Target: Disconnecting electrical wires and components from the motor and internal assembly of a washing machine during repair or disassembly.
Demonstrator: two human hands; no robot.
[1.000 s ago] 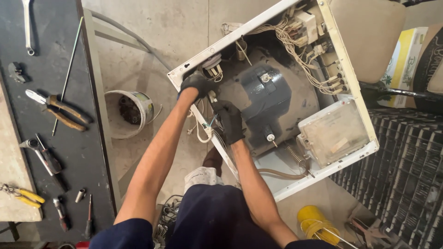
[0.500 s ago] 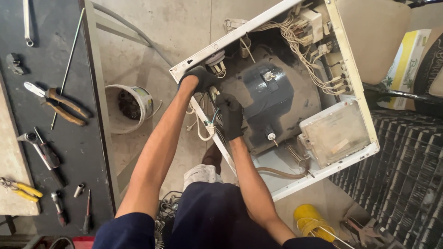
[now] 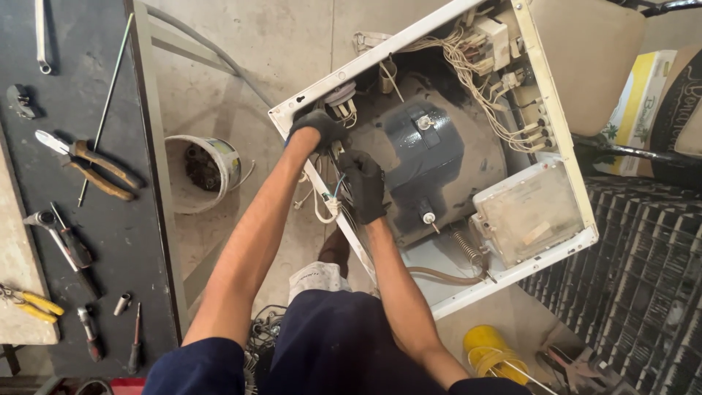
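Head view, from the left edge: a dark workbench (image 3: 139,241) carries loose tools, among them brown-handled pliers (image 3: 91,167), a pipe wrench (image 3: 62,238), yellow-handled cutters (image 3: 29,301) and a long thin rod (image 3: 106,110). Just right of the bench a white bucket (image 3: 201,172) with dark scrap inside stands on the concrete floor. Compared with a second ago, the hands have barely shifted against the machine; the whole scene has slid a little in the picture, so the head has moved more than the arms, and the work looks to be at the same spot on the frame edge. The left hand (image 3: 316,128), in a black glove, reaches with a nearly straight arm and is curled over the near corner of the white appliance cabinet (image 3: 563,183), fingers closed on the edge beside a round grey fitting (image 3: 340,95) with wires hanging from it. The right hand (image 3: 365,186), also gloved, comes up with the elbow bent and the wrist turned inward, lying just inside the cabinet rim against the loose white wires (image 3: 325,208); whether its fingers actually pinch a wire I cannot tell. Next comes the grey drum tub (image 3: 428,157), then a wiring harness (image 3: 482,80) along the far wall, a spring (image 3: 468,249) and a pale box (image 3: 526,212). A yellow wire spool (image 3: 490,355) sits lower right.
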